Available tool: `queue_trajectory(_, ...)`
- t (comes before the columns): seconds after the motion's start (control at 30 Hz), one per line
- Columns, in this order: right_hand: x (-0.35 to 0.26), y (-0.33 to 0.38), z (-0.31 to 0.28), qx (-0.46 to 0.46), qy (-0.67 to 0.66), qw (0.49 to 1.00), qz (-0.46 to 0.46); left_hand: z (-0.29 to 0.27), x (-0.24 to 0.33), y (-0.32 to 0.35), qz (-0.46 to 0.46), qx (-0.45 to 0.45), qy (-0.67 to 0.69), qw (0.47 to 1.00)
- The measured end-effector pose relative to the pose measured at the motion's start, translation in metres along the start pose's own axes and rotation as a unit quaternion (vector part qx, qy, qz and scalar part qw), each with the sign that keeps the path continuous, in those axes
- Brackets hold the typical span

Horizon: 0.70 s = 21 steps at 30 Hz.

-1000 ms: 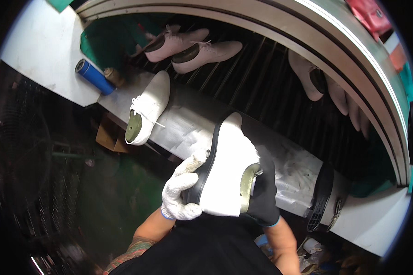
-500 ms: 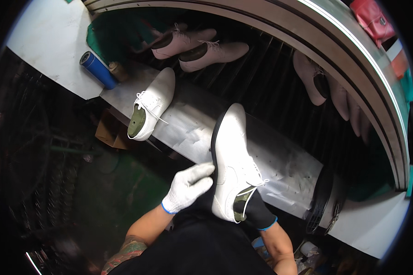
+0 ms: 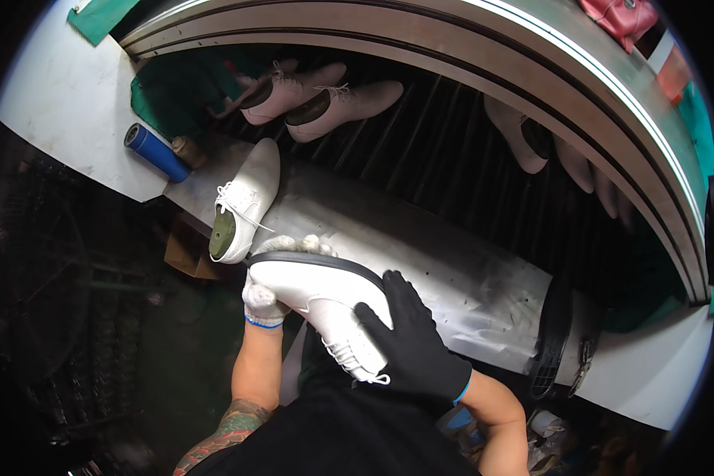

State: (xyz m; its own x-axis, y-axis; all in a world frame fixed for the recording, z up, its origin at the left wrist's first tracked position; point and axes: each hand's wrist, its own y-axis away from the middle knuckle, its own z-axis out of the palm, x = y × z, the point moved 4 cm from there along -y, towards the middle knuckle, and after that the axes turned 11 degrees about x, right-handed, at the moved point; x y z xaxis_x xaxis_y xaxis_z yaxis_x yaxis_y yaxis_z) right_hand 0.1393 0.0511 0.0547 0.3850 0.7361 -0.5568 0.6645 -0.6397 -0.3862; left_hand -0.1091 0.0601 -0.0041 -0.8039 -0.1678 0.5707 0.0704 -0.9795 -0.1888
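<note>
A white lace-up shoe [image 3: 317,293] with a black sole lies on its side between my hands, its sole edge facing away from me and its laces toward me. My left hand [image 3: 263,295], in a white knit glove, is closed round the toe, fingers over the sole. At the heel end, my right hand [image 3: 412,341], in a black glove, grips with its thumb on the upper and fingers along the sole. Another white lace-up shoe [image 3: 252,186] with a green insert stands on the metal plate [image 3: 484,305], just beyond my left hand.
Behind the plate, an arched opening holds pale shoes [image 3: 345,113] at the left and several more [image 3: 520,139] at the right, over dark bars. A blue cylinder [image 3: 157,152] stands at the plate's left end. Black soles [image 3: 549,357] lie at its right; a cardboard box [image 3: 186,255] is below.
The held shoe has turned from toe pointing away to toe pointing left. My left hand has closed round the toe, and my right hand has come over the heel end.
</note>
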Motion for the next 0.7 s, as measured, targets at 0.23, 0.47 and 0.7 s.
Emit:
queue_trajectory(0.23,0.018,-0.014,-0.027,-0.039,-0.142,0.989,-0.024,0.044,0.002,-0.016,-0.031,-0.055,-0.046,0.997)
queue_trajectory(0.47,0.038,0.015,-0.026,0.001,-0.179,0.983,0.025,0.068,0.007,-0.038,0.004,-0.052,-0.119,0.992)
queue_trajectory(0.7,0.044,0.015,-0.034,0.02,-0.276,0.953,0.124,0.09,-0.013,-0.067,0.124,-0.068,-0.042,0.989)
